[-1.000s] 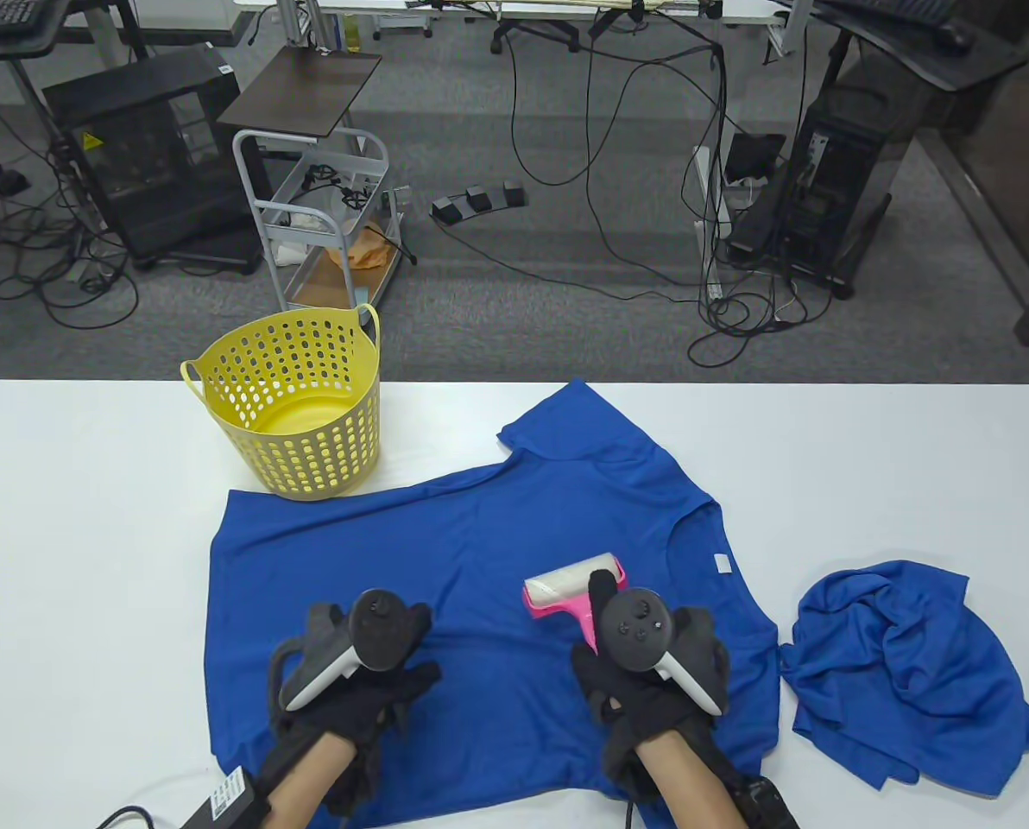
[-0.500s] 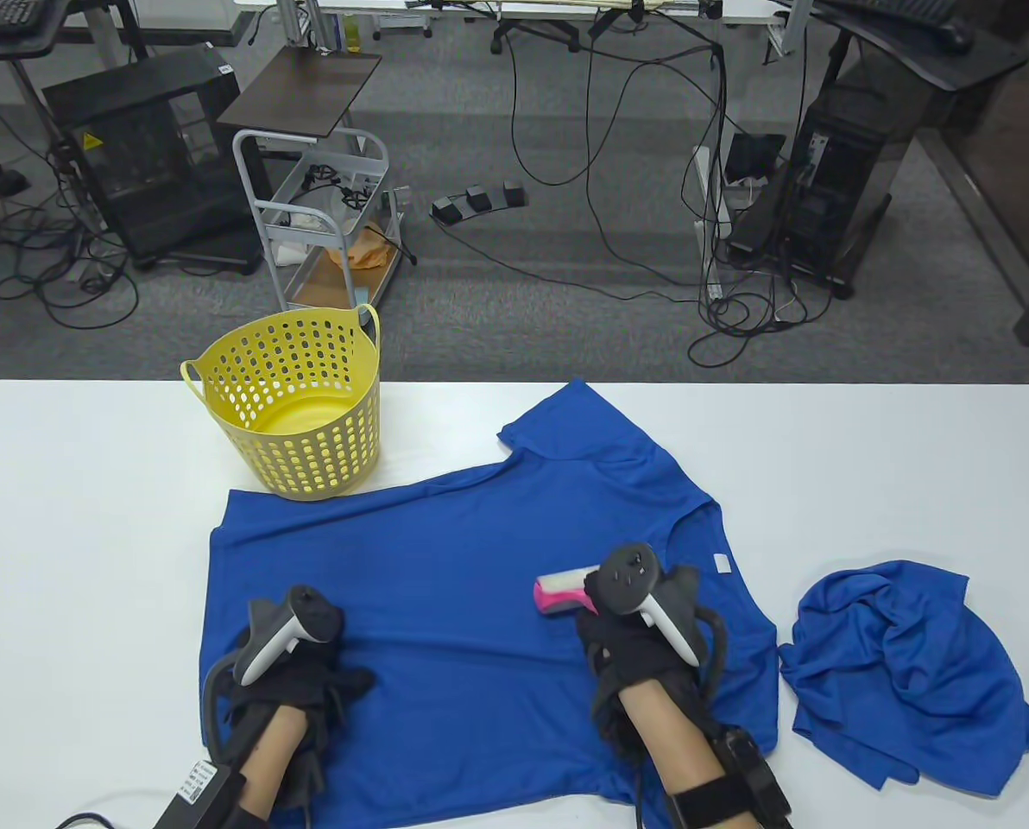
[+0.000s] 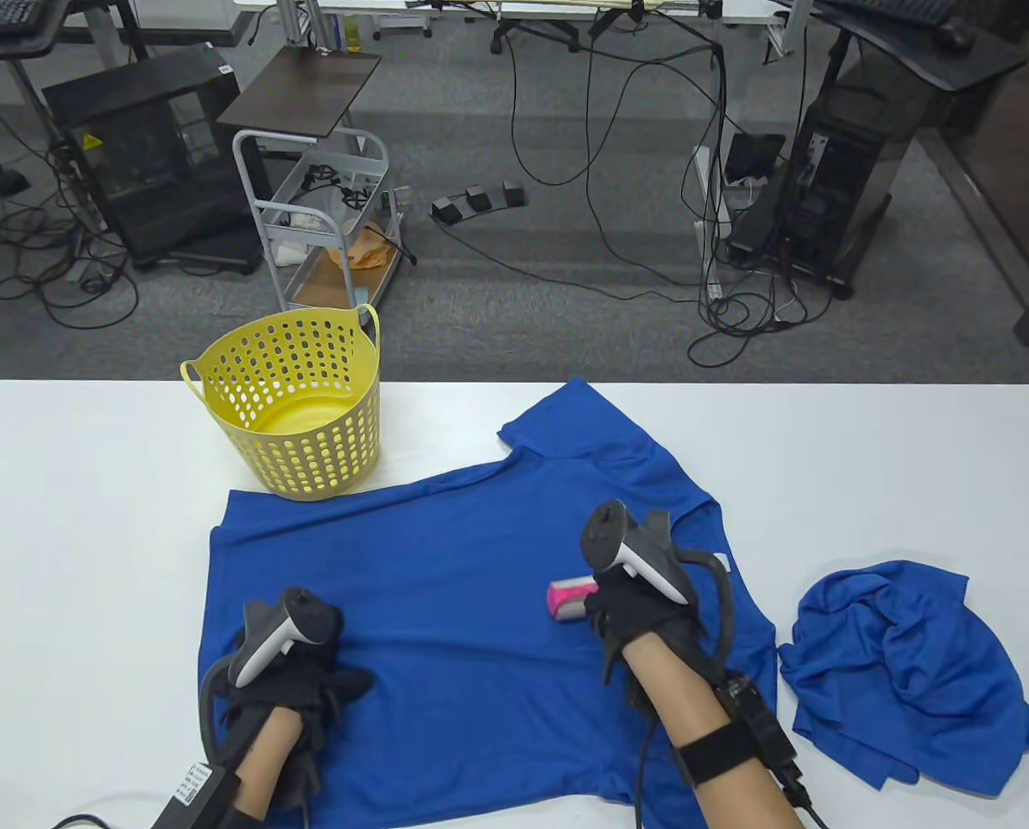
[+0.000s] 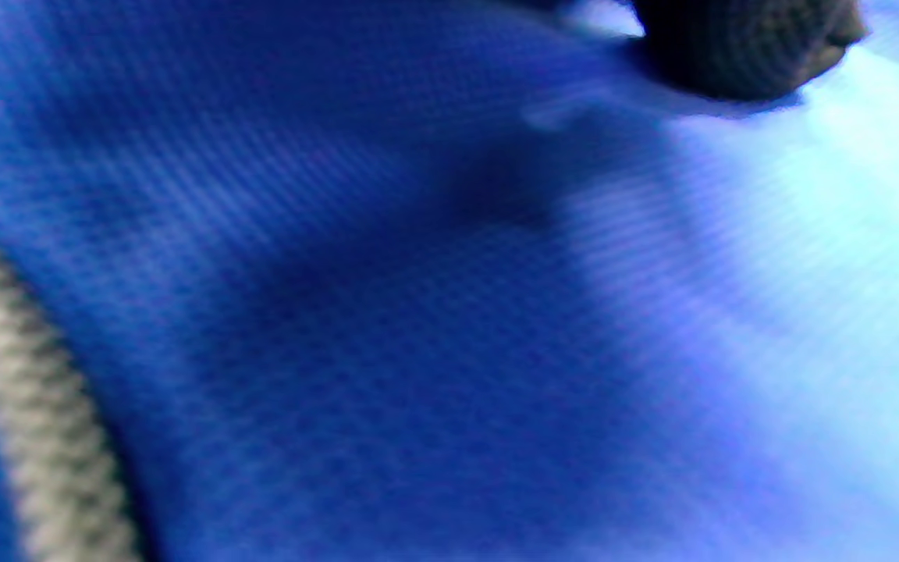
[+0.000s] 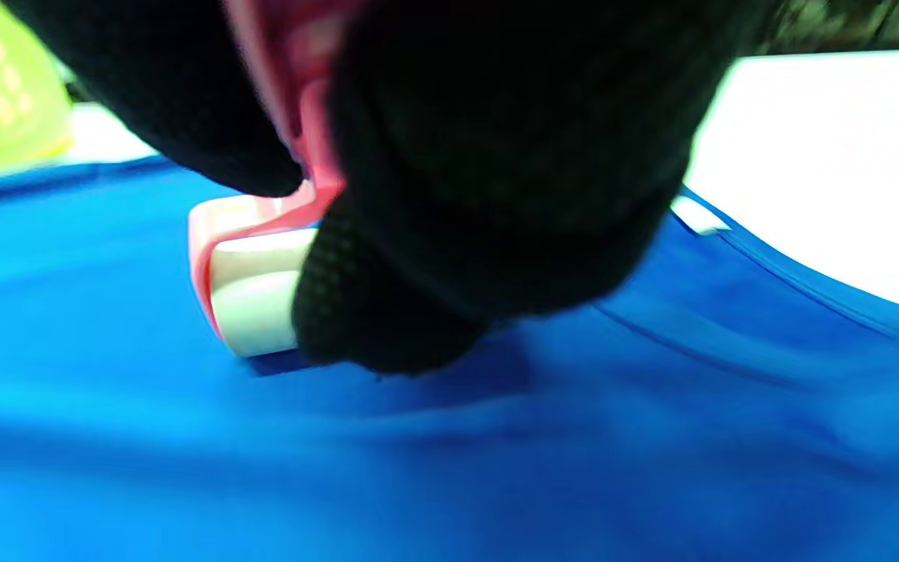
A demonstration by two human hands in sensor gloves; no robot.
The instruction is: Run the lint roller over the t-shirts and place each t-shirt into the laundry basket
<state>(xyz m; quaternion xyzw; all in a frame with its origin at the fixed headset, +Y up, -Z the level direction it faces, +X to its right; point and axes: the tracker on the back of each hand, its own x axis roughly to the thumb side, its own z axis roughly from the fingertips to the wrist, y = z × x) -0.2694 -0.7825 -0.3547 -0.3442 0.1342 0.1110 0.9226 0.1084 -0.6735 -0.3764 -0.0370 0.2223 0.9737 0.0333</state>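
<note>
On the spread blue t-shirt (image 3: 445, 553), right hand (image 3: 635, 617) gripping the pink lint roller (image 3: 569, 598) against the cloth, left hand (image 3: 294, 682) pressing flat, fingers relaxed.

Your table view is sharp and evenly lit from overhead; the white counter (image 3: 91, 535) shows only soft, short shadows, and straight edges bow slightly toward the frame's borders. Your left wrist view is badly out of focus: blue t-shirt (image 4: 418, 312) fabric fills it, dark on its left and washed out to pale glare on its right. Your right wrist view is blurred too, the black glove (image 5: 496, 195) nearly featureless, the counter behind it blown out.
</note>
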